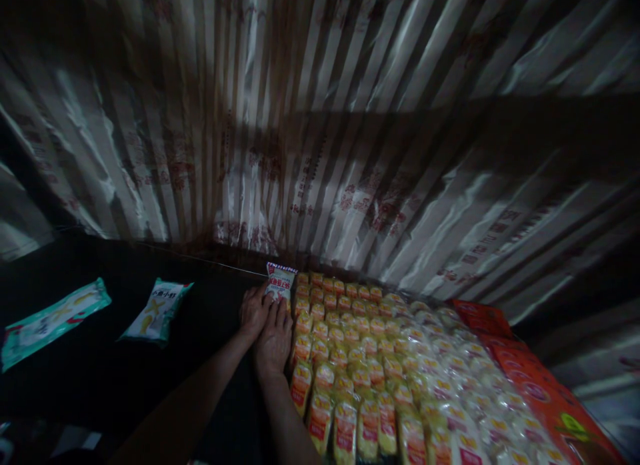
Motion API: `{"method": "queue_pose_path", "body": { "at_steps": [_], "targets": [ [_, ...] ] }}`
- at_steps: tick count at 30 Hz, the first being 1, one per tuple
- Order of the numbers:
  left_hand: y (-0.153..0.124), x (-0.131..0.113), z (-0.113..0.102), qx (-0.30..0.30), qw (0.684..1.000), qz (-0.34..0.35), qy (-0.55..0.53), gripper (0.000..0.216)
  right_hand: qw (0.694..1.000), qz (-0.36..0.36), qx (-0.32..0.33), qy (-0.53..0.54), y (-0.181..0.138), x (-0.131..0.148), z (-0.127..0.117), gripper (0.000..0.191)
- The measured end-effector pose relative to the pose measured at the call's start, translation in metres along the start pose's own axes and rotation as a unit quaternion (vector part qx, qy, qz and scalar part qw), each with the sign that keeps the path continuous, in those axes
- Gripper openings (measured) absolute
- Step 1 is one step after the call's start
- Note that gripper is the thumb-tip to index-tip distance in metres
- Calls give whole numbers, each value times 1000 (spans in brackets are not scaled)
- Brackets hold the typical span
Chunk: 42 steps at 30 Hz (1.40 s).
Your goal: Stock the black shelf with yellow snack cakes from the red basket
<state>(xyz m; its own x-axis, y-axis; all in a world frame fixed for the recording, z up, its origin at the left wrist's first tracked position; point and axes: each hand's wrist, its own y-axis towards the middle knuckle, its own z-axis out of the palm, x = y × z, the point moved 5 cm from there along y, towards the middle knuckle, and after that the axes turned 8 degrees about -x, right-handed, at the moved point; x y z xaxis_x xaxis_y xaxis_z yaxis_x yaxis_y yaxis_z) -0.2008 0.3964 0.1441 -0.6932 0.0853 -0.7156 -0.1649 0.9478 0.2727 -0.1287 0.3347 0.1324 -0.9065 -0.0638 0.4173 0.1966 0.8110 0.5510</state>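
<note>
A small white snack packet (pixel 280 282) with red print and a dark striped top edge stands at the far left corner of the rows of yellow packaged snacks (pixel 345 358). My left hand (pixel 254 311) is closed at the packet's left side, its fingertips partly hidden. Close beside it, my right hand (pixel 275 335) lies over the packet's lower front with fingers bent onto it. The packet's bottom is covered by my hands.
On the black surface (pixel 200 358) to the left lie a green-and-white snack packet (pixel 157 311) and a longer green packet (pixel 55 321). Rows of clear-wrapped white snacks (pixel 450 351) and red packages (pixel 530 375) extend rightward. Printed, pleated plastic sheeting (pixel 350 151) hangs behind.
</note>
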Motion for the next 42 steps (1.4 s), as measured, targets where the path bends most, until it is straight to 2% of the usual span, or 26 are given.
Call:
{"method": "queue_pose_path", "body": {
  "at_steps": [4,10,15,20,29,35,42],
  "targets": [
    [-5,0,-4,-3,1000,17,2,45,1000,7,-15,26,0,-2,-2,53],
    [-23,12,-15,-96,992,74,-26,38,999,20,-12,32,-4,-5,-2,52],
    [-25,16,-9,-99,988,122,1,35,1000,14,0,26,-3,-5,0,50],
    [-24,14,-4,-71,985,155,2,37,999,-10,-14,47,-8,-8,8,51],
    [-37,18,-13,-62,989,134,-4,40,992,-60,-52,94,-25,-6,13,50],
    [-71,19,-38,-50,995,80,27,38,993,-55,10,103,-51,7,-4,46],
    [-115,20,-68,-8,997,73,30,31,988,-46,57,136,-91,29,-31,46]
  ]
}}
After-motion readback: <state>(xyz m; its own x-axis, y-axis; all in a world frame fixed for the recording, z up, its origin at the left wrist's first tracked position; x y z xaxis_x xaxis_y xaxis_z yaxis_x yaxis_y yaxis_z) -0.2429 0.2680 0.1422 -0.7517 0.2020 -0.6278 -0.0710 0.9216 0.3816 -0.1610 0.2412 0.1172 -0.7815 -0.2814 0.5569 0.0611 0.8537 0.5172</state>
